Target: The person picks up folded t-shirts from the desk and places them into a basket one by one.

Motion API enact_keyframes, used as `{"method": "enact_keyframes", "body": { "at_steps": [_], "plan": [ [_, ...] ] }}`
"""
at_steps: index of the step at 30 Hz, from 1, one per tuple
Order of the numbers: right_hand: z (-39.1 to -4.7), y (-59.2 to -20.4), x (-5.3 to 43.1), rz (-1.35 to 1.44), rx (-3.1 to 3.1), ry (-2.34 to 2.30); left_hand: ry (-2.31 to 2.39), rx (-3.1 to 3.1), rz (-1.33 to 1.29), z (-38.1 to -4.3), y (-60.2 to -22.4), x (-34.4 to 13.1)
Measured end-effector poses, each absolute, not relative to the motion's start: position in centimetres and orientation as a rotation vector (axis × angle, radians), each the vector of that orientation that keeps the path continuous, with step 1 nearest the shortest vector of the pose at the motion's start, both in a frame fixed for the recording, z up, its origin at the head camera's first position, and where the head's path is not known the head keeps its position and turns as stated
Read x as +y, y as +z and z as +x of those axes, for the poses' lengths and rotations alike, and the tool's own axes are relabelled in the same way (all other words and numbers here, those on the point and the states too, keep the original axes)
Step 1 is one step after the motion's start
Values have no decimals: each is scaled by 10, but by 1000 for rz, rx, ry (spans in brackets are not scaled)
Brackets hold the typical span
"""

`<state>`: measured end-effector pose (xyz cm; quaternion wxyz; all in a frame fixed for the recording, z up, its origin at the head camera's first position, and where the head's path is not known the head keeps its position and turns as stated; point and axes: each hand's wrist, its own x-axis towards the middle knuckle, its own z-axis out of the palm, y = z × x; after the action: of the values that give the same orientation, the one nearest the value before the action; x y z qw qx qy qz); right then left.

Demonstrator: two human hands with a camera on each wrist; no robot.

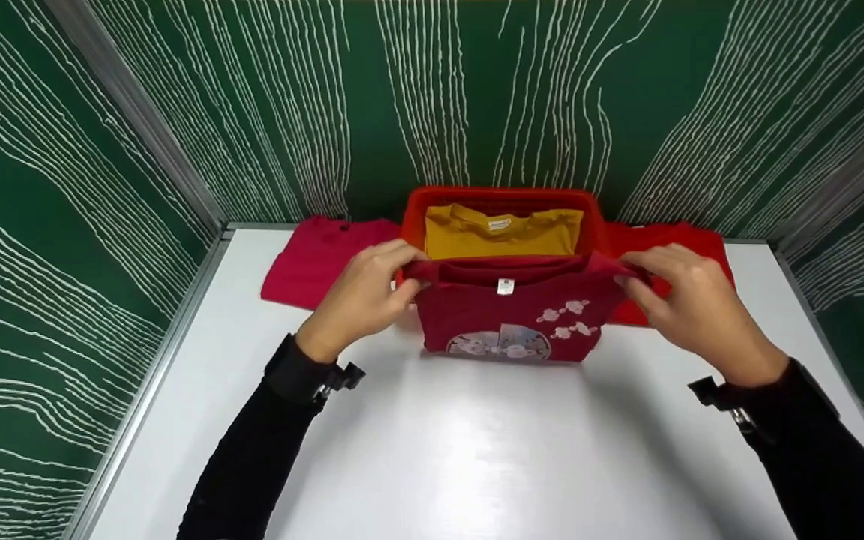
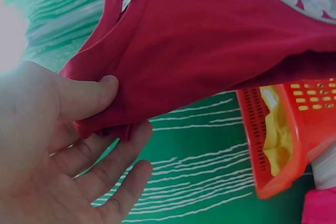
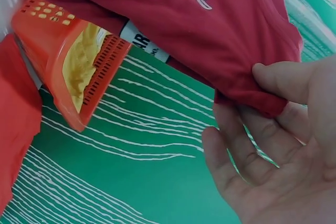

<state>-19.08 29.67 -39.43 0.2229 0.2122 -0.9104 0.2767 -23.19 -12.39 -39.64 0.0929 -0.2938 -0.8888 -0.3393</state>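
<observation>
A folded dark red T-shirt (image 1: 507, 315) with a pale floral print and a white neck label hangs between both hands, in front of the red basket. At its left shoulder my left hand (image 1: 364, 292) pinches the cloth between thumb and fingers. The right hand (image 1: 691, 304) pinches the opposite shoulder the same way. Both wrist views show the thumbs lying on the red cloth, the fingers behind it. Inside the red plastic basket (image 1: 503, 196) a mustard yellow T-shirt (image 1: 503, 234) stands with its collar up. The shirt hides the basket's front.
A folded magenta garment (image 1: 319, 259) lies left of the basket on the white table (image 1: 439, 450). To the right is a folded bright red garment (image 1: 706, 247). Green walls (image 1: 507, 90) with white wavy lines rise behind and at both sides.
</observation>
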Motion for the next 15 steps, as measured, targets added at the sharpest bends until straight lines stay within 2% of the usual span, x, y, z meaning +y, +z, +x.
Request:
{"method": "enact_keyframes", "body": {
  "at_steps": [15],
  "plan": [
    [-263, -401, 293, 483, -2490, 817, -1091, -2613, -706, -305, -400, -114]
  ]
}}
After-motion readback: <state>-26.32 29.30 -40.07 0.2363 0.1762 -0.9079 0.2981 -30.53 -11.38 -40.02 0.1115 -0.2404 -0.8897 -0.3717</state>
